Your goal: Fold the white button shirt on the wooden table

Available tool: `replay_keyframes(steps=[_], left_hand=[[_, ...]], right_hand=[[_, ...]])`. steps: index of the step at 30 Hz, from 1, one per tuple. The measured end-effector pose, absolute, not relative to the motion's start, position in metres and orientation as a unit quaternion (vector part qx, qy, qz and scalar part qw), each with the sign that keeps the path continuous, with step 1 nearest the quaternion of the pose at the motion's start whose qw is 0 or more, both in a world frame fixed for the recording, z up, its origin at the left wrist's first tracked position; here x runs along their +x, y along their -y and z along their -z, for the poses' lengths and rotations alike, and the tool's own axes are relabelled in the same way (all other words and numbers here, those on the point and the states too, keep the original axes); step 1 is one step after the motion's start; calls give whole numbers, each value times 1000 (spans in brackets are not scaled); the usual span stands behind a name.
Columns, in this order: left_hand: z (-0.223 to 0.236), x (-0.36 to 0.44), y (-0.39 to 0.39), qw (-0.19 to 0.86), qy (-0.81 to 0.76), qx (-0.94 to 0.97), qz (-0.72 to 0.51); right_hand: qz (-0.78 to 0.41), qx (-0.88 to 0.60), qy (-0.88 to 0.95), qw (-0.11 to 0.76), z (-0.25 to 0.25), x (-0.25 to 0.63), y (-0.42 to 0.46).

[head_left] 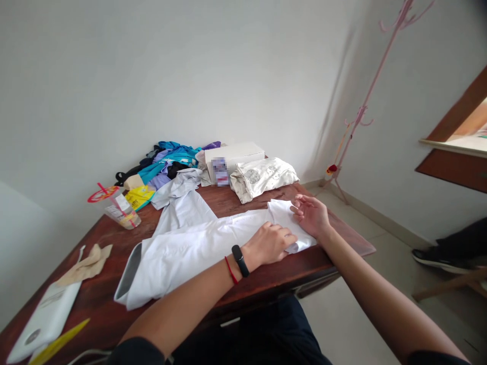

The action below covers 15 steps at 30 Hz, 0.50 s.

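Observation:
A white garment (198, 238), which looks like a shirt, lies folded into a long strip across the table, with a grey inside showing at its left end. A sleeve-like part (182, 208) stretches back from it towards the wall. My left hand (270, 243) rests palm down on the cloth near the right end, fingers slightly bent and not gripping. Just beyond it, my right hand (310, 215) is turned palm inward over the folded right end (283, 210), its fingers loosely curled and apart. Whether the right hand touches the cloth is hard to see.
Behind lie a heap of clothes (171, 159), a white box (239, 154) and a folded cream cloth (264, 177). A plastic cup with straw (122, 210) stands left. Nearer are a tan napkin (89, 266) and white device (45, 319). A pink coat stand (375, 86) is right.

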<state>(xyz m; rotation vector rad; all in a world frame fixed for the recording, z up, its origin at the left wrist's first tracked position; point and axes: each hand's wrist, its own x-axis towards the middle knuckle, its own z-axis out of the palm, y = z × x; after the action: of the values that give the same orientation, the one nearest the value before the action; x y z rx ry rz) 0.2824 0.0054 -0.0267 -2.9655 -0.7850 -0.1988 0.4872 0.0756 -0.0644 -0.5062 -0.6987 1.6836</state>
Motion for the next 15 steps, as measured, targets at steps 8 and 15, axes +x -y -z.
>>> replay_keyframes(steps=[8, 15], left_hand=[[42, 280, -9, -29, 299, -948, 104], [51, 281, -8, -94, 331, -925, 160]], right_hand=[[-612, -261, 304, 682, 66, 504, -79], [-433, -433, 518, 597, 73, 488, -105]])
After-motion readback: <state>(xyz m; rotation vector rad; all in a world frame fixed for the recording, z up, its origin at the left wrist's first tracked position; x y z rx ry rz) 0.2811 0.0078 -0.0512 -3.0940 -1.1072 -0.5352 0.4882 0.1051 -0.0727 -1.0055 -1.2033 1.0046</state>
